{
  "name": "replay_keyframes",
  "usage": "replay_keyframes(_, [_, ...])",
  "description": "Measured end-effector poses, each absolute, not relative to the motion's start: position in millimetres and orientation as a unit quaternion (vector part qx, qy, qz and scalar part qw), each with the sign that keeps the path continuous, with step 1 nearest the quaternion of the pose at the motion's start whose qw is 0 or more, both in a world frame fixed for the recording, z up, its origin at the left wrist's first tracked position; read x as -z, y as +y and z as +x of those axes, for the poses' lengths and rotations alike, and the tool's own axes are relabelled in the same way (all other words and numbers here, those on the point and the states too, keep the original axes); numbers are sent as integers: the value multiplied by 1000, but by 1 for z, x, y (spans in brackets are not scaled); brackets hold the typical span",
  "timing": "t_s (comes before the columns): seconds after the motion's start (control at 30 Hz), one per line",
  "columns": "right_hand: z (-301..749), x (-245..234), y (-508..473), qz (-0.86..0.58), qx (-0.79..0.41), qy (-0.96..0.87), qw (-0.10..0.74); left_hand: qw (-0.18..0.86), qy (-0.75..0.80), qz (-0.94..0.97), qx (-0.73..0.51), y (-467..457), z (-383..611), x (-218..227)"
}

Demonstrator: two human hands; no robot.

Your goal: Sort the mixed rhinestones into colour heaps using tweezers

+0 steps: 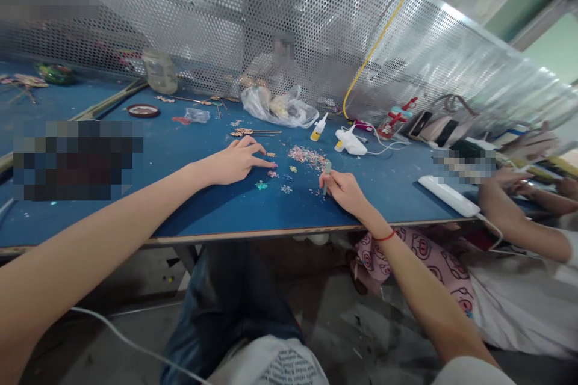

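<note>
Our right hand (pixel 345 189) grips a slim green stick (pixel 326 177) beside a heap of pink sequins (pixel 307 157) on our blue workbench (pixel 203 144); our left hand (pixel 239 161) lies open, empty.

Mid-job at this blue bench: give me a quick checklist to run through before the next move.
Right hand grip on the slim green stick: ok, held between fingers and thumb.
Left hand near the small flower-shaped pieces: ok, fingertips beside them, holding nothing.
Pink sequin heap: ok, apart from both hands.
White glue gun heat: cannot tell.
Co-worker's hands: ok, apart from the person's own, off to the right.
</note>
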State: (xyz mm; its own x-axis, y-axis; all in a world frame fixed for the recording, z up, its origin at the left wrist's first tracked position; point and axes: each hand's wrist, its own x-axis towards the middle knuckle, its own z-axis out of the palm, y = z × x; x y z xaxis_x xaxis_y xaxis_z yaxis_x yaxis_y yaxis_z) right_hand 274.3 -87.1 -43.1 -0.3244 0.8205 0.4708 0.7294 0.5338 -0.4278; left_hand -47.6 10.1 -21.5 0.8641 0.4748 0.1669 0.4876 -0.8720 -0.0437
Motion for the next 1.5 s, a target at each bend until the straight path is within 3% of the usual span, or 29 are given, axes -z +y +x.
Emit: replay_keyframes(1.5, [276,42,-96,-458,-87,-821,329,38,-250,-962,101,9,-46,20])
